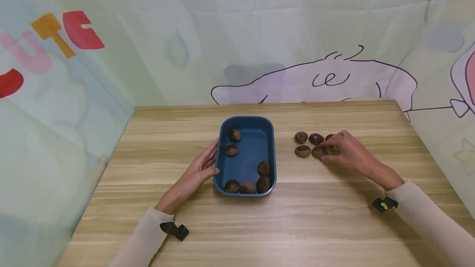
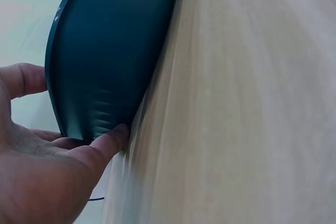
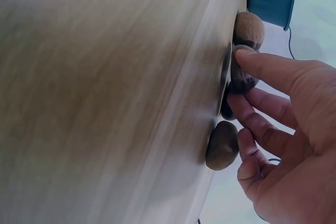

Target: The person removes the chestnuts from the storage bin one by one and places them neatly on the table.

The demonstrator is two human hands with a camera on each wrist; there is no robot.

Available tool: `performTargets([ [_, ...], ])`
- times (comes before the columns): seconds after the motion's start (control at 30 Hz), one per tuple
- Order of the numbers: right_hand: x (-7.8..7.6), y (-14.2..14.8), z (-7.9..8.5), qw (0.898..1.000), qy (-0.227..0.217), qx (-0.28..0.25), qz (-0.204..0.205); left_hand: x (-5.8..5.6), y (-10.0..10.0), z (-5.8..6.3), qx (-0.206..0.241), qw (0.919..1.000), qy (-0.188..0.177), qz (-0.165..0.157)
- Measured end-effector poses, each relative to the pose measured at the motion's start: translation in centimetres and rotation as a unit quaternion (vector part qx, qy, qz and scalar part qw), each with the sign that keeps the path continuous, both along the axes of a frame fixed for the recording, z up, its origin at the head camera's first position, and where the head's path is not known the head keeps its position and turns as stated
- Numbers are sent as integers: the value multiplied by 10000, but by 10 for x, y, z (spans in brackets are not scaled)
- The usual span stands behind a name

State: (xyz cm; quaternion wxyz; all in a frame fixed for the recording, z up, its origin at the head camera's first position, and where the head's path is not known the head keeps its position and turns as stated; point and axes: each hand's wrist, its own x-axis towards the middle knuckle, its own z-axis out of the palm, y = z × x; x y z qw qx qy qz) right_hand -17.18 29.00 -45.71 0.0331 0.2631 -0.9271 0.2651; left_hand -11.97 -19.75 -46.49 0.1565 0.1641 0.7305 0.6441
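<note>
Twelve chestnuts (image 1: 302,151) are counted in the head view, six inside the blue tray (image 1: 246,155) and six to its right, two of the latter partly hidden by fingers. Clock positions below are as seen in the head view, with 12 o'clock away from the person.

Tray: upright on the wood-grain table (image 1: 230,230). Taking its centre as the dial, its contents lie at 11 and between 9 and 10 o'clock, with four more running from 4 round to 7 o'clock along the wall.

Left hand (image 1: 198,170): at the tray's 8 to 9 o'clock side, grasping it, thumb at the rim and fingers against the outer wall; the left wrist view shows fingertips low on that wall.

Right hand (image 1: 349,155): at the tray's 3 o'clock, well apart from it, pinching one dark brown chestnut (image 1: 317,152) between thumb and fingers. Whether that piece is clear of the table cannot be told. Around it, the other five lie at about 9, 10, 12, 1 and 3 o'clock.

Fittings: black devices (image 1: 174,230) at both wrists, beside pale sleeves (image 1: 142,238). Printed cloth (image 1: 185,44) stands at 12 o'clock beyond the table.
</note>
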Motion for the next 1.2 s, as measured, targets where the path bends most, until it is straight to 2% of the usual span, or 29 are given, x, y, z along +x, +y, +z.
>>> performTargets([
  [0.23, 0, -2, -1, 10000, -15, 54, 33, 1, -1, -1, 2, 10000, 25, 7],
  [0.47, 2, -4, 1, 9998, -141, 78, -111, 1, -2, -3, 137, 9999, -19, -37],
  [0.7, 1, -3, 5, 9996, 296, 34, 27, 1, -2, -3, 103, 9999, -34, -20],
  [0.9, -2, -2, 17, 9975, 693, -147, 52, 1, -1, -1, 93, 9999, -19, -42],
  [1.0, -4, -4, 25, 9976, 663, -174, 77, 1, -1, -1, 97, 9999, -16, -39],
  [1.2, -9, -15, 36, 9994, 273, -144, 143, 0, -1, -1, 129, 9999, -38, -38],
])
